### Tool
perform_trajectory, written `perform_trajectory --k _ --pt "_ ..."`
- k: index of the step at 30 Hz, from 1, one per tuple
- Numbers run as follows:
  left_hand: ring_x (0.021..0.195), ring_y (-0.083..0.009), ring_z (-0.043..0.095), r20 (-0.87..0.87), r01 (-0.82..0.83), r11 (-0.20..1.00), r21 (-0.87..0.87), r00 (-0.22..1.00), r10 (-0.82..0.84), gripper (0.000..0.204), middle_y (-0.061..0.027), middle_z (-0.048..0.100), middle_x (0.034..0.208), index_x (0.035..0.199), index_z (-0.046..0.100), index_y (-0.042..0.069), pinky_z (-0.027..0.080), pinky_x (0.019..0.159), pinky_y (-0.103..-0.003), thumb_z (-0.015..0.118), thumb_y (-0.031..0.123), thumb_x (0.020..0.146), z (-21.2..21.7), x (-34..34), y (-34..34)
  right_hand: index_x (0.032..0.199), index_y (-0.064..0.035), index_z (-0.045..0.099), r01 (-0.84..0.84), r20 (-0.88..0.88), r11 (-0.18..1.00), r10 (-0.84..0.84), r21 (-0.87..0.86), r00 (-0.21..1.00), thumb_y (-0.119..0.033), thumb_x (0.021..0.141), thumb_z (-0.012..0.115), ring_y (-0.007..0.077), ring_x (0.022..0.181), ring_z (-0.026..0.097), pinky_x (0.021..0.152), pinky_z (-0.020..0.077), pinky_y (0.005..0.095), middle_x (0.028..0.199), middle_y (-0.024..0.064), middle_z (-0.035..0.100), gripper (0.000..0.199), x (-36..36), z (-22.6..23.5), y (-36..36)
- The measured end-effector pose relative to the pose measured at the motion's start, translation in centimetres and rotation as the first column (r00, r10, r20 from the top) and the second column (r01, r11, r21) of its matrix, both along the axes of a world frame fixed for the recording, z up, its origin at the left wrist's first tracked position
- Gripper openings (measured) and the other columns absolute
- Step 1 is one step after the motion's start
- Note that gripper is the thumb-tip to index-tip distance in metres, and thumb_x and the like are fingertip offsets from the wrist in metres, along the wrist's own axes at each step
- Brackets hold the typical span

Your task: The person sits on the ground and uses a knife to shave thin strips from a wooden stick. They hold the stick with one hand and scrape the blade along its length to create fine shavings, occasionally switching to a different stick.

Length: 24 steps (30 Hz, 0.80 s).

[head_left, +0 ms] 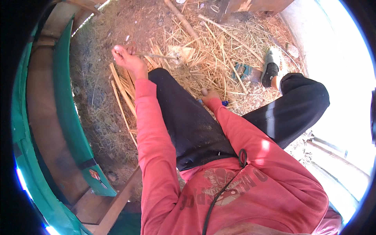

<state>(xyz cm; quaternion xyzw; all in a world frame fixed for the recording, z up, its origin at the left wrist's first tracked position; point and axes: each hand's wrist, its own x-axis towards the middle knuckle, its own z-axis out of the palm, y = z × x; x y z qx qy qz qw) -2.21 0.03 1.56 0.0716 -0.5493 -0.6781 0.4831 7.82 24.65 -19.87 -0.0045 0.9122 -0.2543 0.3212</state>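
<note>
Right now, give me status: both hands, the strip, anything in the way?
Left hand gripping thin bamboo strip, held out past the knee. Right hand low by the knee on a blue-handled tool, blade hidden. Loose split strips and straw underfoot.

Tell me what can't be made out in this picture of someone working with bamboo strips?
- Head view: right hand is half hidden behind the knee; only a bit of the blue object it holds shows.
- Left hand grips a thin strip; its far end blurs into the straw.
- Left foot: hidden by the leg.
- Bench: cut off by the dark rim.

Left hand (124, 56) grips thin strip (156, 56); right hand (209, 96) (partly hidden) by knee.
</note>
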Motion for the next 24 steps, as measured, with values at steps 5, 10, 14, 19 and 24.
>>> perform_trajectory --k 5,10,14,19,24 --pt "0.051 -0.0086 0.032 0.002 -0.211 0.978 0.005 0.978 0.211 0.031 0.002 0.035 0.061 0.076 0.038 0.011 0.03 0.046 -0.027 0.045 0.031 0.098 7.9 0.7 -2.0 0.096 0.0024 0.067 0.238 0.228 0.959 -0.2 -0.156 0.953 -0.048 0.07 0.069 0.031 0.084 0.066 0.075 0.0498 0.0393 0.085 0.0201 0.067 0.057 -0.7 2.3 0.4" --pt "0.05 -0.011 0.027 0.121 -0.051 0.984 0.17 0.992 0.03 0.024 0.0023 0.024 0.06 0.083 0.037 0.009 0.028 0.048 -0.03 0.035 0.027 0.099 16.9 3.9 -6.3 0.114 -0.0006 0.061 0.428 -0.055 0.832 -0.475 -0.352 0.878 -0.051 0.077 0.062 0.0248 0.09 0.065 0.084 0.048 0.0344 0.102 0.0173 0.065 0.062 -3.2 4.9 -0.4" --pt "0.049 -0.0113 0.025 0.133 -0.005 0.962 0.273 0.991 -0.033 0.029 0.0025 0.024 0.058 0.082 0.038 0.009 0.027 0.049 -0.029 0.034 0.031 0.101 15.8 4.9 -8.5 0.12 -0.0012 0.055 0.573 0.573 -0.052 0.009 -0.818 0.819 -0.066 0.09 0.026 0.0249 0.077 0.067 0.071 0.0539 0.037 0.092 0.0173 0.065 0.077 -5.8 14.5 -2.2" --pt "0.048 -0.0116 0.026 0.072 0.028 0.926 0.377 0.996 -0.059 0.029 0.0015 0.026 0.06 0.081 0.037 0.009 0.029 0.048 -0.028 0.031 0.029 0.102 15.0 4.5 -10.0 0.108 0.0034 0.058 0.566 0.519 -0.393 0.229 -0.725 0.824 -0.067 0.089 0.025 0.0296 0.056 0.064 0.052 0.0529 0.0407 0.073 0.0193 0.065 0.08 -6.8 17.2 1.0" --pt "0.047 -0.0114 0.027 0.088 -0.046 0.923 0.381 0.996 0.013 0.029 0.0012 0.026 0.061 0.082 0.037 0.009 0.031 0.048 -0.028 0.03 0.029 0.102 13.7 4.6 -10.6 0.102 0.0029 0.06 0.527 0.526 -0.426 0.131 -0.736 0.84 -0.05 0.094 0.039 0.022 0.055 0.063 0.051 0.0537 0.0354 0.072 0.0165 0.065 0.057 -7.6 17.7 3.6"
